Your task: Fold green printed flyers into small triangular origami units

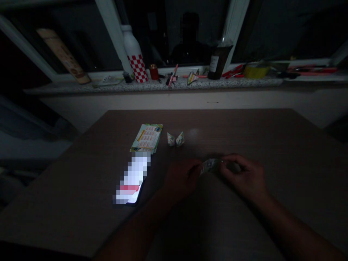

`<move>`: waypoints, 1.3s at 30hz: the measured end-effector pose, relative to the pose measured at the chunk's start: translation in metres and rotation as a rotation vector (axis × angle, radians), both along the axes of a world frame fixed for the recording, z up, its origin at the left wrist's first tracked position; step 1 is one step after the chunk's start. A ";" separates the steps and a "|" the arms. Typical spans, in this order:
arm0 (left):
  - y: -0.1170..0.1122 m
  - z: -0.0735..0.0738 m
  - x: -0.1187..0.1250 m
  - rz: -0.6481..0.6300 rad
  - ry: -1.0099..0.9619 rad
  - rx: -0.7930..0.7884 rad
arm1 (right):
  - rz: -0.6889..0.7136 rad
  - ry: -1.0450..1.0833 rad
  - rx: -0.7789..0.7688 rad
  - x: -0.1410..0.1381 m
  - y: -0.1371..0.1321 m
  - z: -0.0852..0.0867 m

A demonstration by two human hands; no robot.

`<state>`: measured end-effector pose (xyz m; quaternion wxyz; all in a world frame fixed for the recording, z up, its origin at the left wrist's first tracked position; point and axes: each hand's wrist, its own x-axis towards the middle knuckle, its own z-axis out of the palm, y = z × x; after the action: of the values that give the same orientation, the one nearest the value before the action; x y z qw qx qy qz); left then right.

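The room is dim. Both my hands rest on a brown table [258, 130] and pinch a small folded piece of printed paper [210, 166] between them. My left hand [181, 179] grips its left end with closed fingers. My right hand [243, 177] grips its right end, fingers curled. Two small folded paper shapes [175, 139] stand just beyond my hands. A stack of printed paper sheets [147, 138] lies to their left. A lit phone [132, 178] lies flat left of my left hand.
A stone windowsill [152, 85] runs behind the table. On it stand a white bottle with red checks [134, 54], a dark bottle [219, 59], a small red jar [153, 72], a folded paper shape [192, 77], yellow tape [255, 70] and pens.
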<state>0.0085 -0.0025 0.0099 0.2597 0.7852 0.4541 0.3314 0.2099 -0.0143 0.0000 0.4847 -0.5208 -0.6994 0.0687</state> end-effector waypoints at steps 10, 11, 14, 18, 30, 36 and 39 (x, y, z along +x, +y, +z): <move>-0.002 -0.006 0.009 -0.035 -0.099 -0.143 | 0.061 0.035 -0.072 -0.009 -0.002 -0.010; -0.002 -0.005 0.009 -0.028 -0.111 -0.174 | 0.057 0.061 -0.088 -0.009 -0.002 -0.011; -0.001 -0.006 0.008 -0.005 -0.171 -0.260 | 0.055 0.155 -0.108 -0.005 0.001 -0.015; -0.001 -0.007 0.007 -0.035 -0.209 -0.367 | 0.065 0.230 -0.095 0.001 0.003 -0.020; 0.011 -0.006 0.010 0.089 -0.914 -0.757 | 0.259 0.041 0.076 0.007 0.002 -0.012; 0.006 -0.011 0.015 0.034 -0.975 -0.830 | 0.418 -0.054 0.186 -0.004 0.001 -0.009; 0.004 -0.009 0.014 -0.016 -0.912 -0.790 | 0.409 0.005 0.153 -0.005 -0.001 -0.004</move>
<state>0.0224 0.0017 0.0006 0.7029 0.4112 0.3797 0.4390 0.2048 -0.0151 -0.0043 0.5005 -0.3293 -0.7925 0.1135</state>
